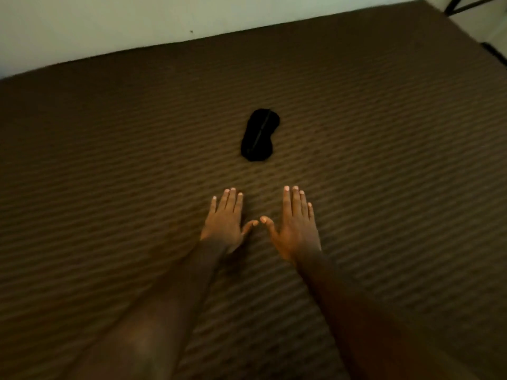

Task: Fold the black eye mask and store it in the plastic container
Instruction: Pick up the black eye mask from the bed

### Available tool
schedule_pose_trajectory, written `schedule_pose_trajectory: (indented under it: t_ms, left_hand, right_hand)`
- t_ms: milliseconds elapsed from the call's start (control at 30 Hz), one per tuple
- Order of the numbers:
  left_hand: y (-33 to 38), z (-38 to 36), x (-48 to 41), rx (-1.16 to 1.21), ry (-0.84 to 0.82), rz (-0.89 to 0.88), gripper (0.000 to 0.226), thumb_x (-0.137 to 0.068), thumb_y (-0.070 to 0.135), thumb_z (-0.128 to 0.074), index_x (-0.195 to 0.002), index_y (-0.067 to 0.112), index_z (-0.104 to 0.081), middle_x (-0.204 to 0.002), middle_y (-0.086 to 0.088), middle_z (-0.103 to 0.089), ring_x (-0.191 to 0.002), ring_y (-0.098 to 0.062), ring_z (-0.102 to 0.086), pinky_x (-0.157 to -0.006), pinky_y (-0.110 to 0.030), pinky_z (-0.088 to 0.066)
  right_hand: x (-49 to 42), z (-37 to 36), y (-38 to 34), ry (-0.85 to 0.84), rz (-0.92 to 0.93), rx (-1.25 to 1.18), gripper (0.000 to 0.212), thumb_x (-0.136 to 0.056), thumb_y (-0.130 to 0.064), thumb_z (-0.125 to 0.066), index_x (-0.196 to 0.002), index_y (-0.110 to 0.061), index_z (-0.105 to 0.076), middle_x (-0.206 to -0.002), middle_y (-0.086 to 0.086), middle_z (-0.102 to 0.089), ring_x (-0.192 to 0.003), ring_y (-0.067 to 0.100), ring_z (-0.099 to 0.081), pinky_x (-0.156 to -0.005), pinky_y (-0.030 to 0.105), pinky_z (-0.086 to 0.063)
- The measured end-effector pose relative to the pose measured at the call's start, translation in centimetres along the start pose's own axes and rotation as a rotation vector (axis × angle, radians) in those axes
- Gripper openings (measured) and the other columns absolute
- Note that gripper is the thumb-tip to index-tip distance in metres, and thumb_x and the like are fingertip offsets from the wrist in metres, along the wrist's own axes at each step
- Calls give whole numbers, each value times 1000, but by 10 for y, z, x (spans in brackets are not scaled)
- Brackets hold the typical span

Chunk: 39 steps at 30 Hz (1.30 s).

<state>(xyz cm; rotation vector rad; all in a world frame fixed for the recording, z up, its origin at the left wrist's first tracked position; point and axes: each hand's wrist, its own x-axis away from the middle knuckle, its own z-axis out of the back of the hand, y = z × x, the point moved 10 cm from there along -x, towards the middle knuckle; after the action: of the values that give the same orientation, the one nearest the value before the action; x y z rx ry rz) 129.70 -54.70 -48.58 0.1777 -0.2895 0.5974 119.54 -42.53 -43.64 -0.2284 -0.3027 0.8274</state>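
Note:
The black eye mask (pixel 259 135) lies flat and unfolded on a brown ribbed mattress (pixel 109 160), its long axis running away from me. My left hand (pixel 226 219) and my right hand (pixel 295 222) are stretched out side by side below the mask, palms down, fingers straight, thumbs almost meeting. Both hands hold nothing and stay a short way short of the mask. No plastic container is in view.
A pale wall (pixel 137 20) runs along the mattress's far edge. At the top right, past the mattress corner, a dark metal frame (pixel 463 4) stands on a light floor. The ribbed surface spreads wide to both sides of the mask.

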Motion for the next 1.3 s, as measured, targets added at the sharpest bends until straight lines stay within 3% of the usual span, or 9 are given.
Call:
schedule_pose_trajectory:
  t_ms: [100, 200, 433, 600, 667, 767, 967, 1133, 1300]
  left_hand:
    - [-33, -50, -44, 15, 58, 116, 90, -85, 75, -11, -153, 17, -2, -162, -10, 2, -149, -25, 7, -119, -54, 2]
    - [-40, -66, -77, 15, 208, 150, 93, -84, 77, -10, -153, 16, -3, -162, -11, 2, -149, -25, 8, -118, -54, 5]
    - [-63, -34, -165, 64, 357, 127, 95, -83, 78, -16, -153, 16, 1, -162, -13, 0, -149, -26, 4, -118, -56, -1]
    - [-37, -13, -199, 54, 529, -264, 84, -88, 58, -43, -152, 16, -8, -160, -17, -9, -147, -27, -16, -115, -58, -17]
    - [-31, -16, -198, 50, 565, -335, 79, -89, 52, -46, -152, 17, -12, -159, -18, -13, -146, -28, -20, -114, -58, -20]
    - [-32, -24, -201, 37, 530, -315, 76, -89, 52, -44, -151, 20, -15, -160, -15, -16, -146, -29, -22, -114, -58, -19]
    - [-30, -21, -210, 6, 505, -302, 54, -93, 50, -38, -135, 18, -48, -157, -7, -29, -145, -24, -23, -115, -55, -18]
    - [-44, -31, -215, 38, 473, -254, 53, -96, 50, -33, -138, 19, -44, -157, -2, -28, -146, -19, -21, -118, -48, -14]
    - [-39, -26, -211, 54, 357, -172, 56, -98, 46, -32, -144, 15, -38, -156, -1, -33, -145, -20, -23, -119, -46, -10]
  right_hand:
    - [-58, -62, 19, -37, 15, 31, 91, -91, -71, -31, -156, -15, 0, -164, 14, 0, -151, 29, 5, -122, 48, -3]
    - [-101, -97, 39, 63, 28, 121, 91, -89, -75, -26, -157, -18, -8, -164, 15, -5, -151, 29, 2, -121, 50, 1]
    - [-205, -95, 33, 253, 52, 24, 92, -88, -70, -35, -156, -20, -2, -164, 14, -5, -151, 26, -1, -122, 46, -1]
    - [-240, -101, 34, 327, 105, -84, 86, -81, -51, -38, -156, -18, -10, -164, 11, -9, -151, 26, -1, -122, 47, 0]
    - [-241, -105, 38, 332, 105, -105, 87, -80, -49, -38, -156, -18, -11, -164, 10, -10, -152, 25, -1, -121, 45, 1]
    - [-241, -108, 38, 295, 102, -100, 87, -79, -50, -40, -157, -22, -11, -164, 10, -11, -151, 25, -3, -121, 45, 1]
    - [-249, -94, 34, 298, 93, 17, 62, -90, -42, -35, -151, -28, -31, -162, 10, -22, -150, 29, -9, -121, 50, -3]
    - [-265, -100, 19, 189, 86, 181, 49, -97, -32, -35, -145, -22, -41, -157, 12, -32, -148, 34, -17, -118, 56, -11]
    - [-227, -102, 11, 55, 83, 167, 36, -98, -19, -34, -128, -13, -52, -140, 13, -52, -136, 31, -37, -113, 49, -24]
